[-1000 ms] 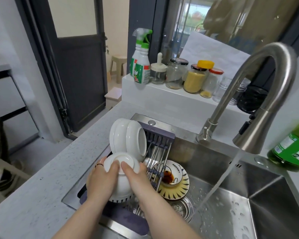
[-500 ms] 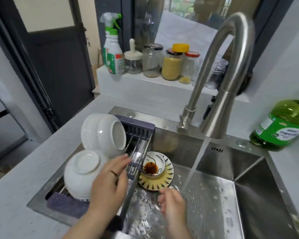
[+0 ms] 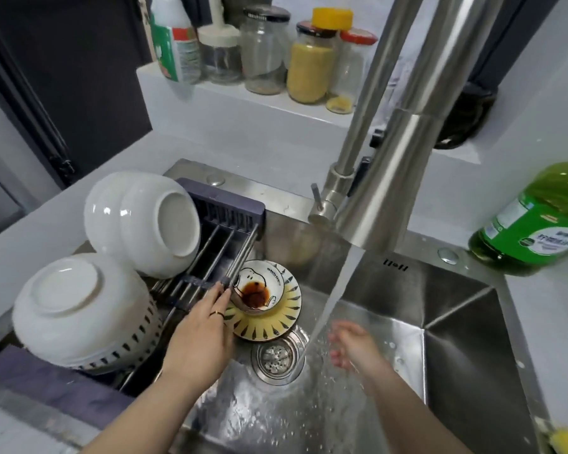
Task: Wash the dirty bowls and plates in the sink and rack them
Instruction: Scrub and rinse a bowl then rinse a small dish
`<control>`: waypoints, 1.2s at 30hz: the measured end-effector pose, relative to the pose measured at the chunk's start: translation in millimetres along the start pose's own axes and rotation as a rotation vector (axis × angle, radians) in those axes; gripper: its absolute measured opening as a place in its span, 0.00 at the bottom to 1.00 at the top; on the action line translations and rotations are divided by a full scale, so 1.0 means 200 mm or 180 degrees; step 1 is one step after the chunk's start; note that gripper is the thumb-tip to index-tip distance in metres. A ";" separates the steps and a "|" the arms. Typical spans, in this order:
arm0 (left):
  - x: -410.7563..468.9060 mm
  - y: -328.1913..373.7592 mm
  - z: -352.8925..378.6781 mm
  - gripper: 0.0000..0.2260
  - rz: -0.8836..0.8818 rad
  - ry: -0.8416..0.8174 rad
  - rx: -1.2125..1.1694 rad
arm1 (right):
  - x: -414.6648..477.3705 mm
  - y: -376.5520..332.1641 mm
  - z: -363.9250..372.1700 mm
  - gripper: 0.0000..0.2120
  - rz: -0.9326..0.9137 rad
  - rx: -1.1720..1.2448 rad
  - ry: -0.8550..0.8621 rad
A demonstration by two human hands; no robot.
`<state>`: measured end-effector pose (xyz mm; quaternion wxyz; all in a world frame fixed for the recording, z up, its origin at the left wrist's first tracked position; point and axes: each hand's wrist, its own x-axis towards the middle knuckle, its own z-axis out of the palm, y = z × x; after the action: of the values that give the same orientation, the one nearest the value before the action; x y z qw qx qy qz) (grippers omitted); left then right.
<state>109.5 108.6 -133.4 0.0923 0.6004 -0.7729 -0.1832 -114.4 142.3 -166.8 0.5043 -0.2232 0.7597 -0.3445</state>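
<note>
Steel is gleaming wet across the floor of the sink [image 3: 456, 339], with drops scattering over its near part. The right hand [image 3: 351, 348] is hanging low in the basin just beside the falling water [image 3: 328, 303]. Its fingers are loosely curled and released, grasping nothing. The hand is blurred, so I cannot tell whether the stream is touching it.

The left hand [image 3: 199, 339], wearing a ring, is lying palm down with its fingers [image 3: 218, 296] stretched straight and unclenched. Their tips are lying at the near rim of the small bowl [image 3: 256, 290], beside the end of a rack bar, and they are grasping nothing. Between the two hands the round drain [image 3: 276, 357] is sitting in the sink floor.

Just beyond the drain, the small bowl, printed with a cartoon dog and holding a brown pool of sauce, is resting on a yellow plate [image 3: 269, 322] with dark streaks. Both are lying down in the sink, partly under the edge of the rack [image 3: 220, 244].

The rack is spanning the left part of the sink. It is carrying a white bowl [image 3: 76, 309] upside down at its near end and two nested white bowls [image 3: 141, 221] leaning on their side at the far end.

Farther back the steel tap [image 3: 391, 158] is pouring. A green bottle [image 3: 538, 221] is standing on the desk [image 3: 545, 322] to the right. Jars [image 3: 312, 60] and a spray bottle [image 3: 174, 44] are lining the shelf [image 3: 243, 103] behind.
</note>
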 end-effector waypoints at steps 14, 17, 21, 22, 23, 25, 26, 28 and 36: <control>0.00 -0.14 -0.02 0.24 0.0144 -0.0273 -0.0048 | 0.33 -0.19 0.37 0.23 -0.3039 -0.5050 -0.0430; 0.00 -0.13 -0.02 0.25 0.0138 -0.0205 -0.0079 | 0.36 -0.21 0.42 0.18 -0.2861 -0.5606 -0.0326; 0.00 -0.13 -0.03 0.28 0.0063 -0.0188 -0.0127 | 0.34 -0.22 0.45 0.15 -0.3030 -0.5891 -0.0373; 0.00 -0.13 -0.02 0.28 0.0058 -0.0175 -0.0119 | 0.34 -0.22 0.45 0.14 -0.3081 -0.5853 -0.0434; 0.00 -0.14 -0.01 0.28 0.0056 -0.0171 -0.0099 | 0.34 -0.21 0.44 0.14 -0.3119 -0.5698 -0.0524; 0.01 -0.14 -0.01 0.29 0.0071 -0.0205 -0.0063 | 0.32 -0.19 0.42 0.11 -0.3309 -0.5635 -0.0570; 0.01 -0.14 -0.01 0.30 0.0081 -0.0236 -0.0053 | 0.32 -0.19 0.39 0.09 -0.3395 -0.5350 -0.0431; 0.01 -0.14 -0.01 0.29 0.0115 -0.0252 -0.0072 | 0.30 -0.18 0.33 0.14 -0.3206 -0.4870 -0.0218; 0.00 -0.13 -0.03 0.27 0.0146 -0.0432 0.0121 | -0.01 -0.09 -0.07 0.07 -0.1848 -0.4564 0.0028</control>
<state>135.0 102.0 -138.2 0.0324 0.5705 -0.7943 -0.2065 -126.5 136.0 -149.3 0.1229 -0.6841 0.7102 0.1123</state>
